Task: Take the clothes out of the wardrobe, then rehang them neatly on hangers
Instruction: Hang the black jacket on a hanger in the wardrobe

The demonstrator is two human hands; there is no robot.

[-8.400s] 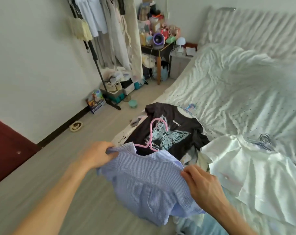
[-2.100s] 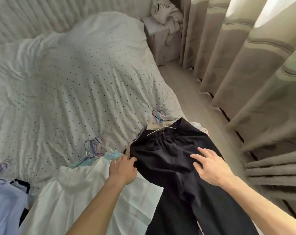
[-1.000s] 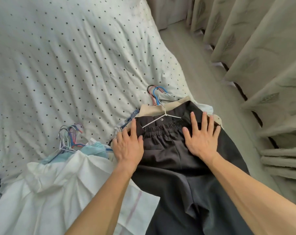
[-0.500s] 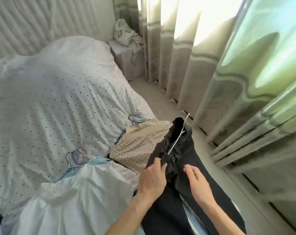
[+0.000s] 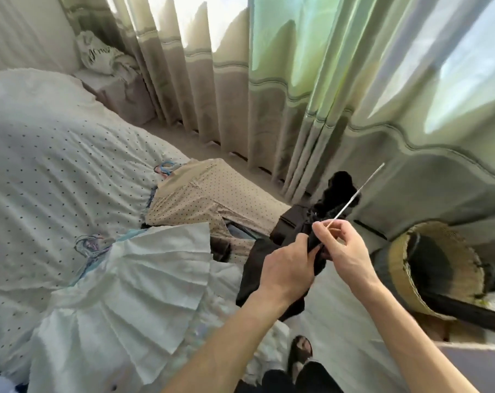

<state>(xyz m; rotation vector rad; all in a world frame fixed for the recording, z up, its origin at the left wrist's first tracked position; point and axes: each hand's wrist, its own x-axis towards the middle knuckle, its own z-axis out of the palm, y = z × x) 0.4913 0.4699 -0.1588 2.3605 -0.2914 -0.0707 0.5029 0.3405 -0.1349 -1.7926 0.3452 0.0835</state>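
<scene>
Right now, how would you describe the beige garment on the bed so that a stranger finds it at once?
Start at the bed, on its edge nearest the curtains. There the beige garment lies flat, between the white pleated garment and the black trousers. It alone is tan with small dark dots; the bed is dotted too, but white.

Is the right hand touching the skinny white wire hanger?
Touching. The head view shows the right hand pinching the lower end of the thin white wire hanger, while the left hand grips the black trousers.
</scene>
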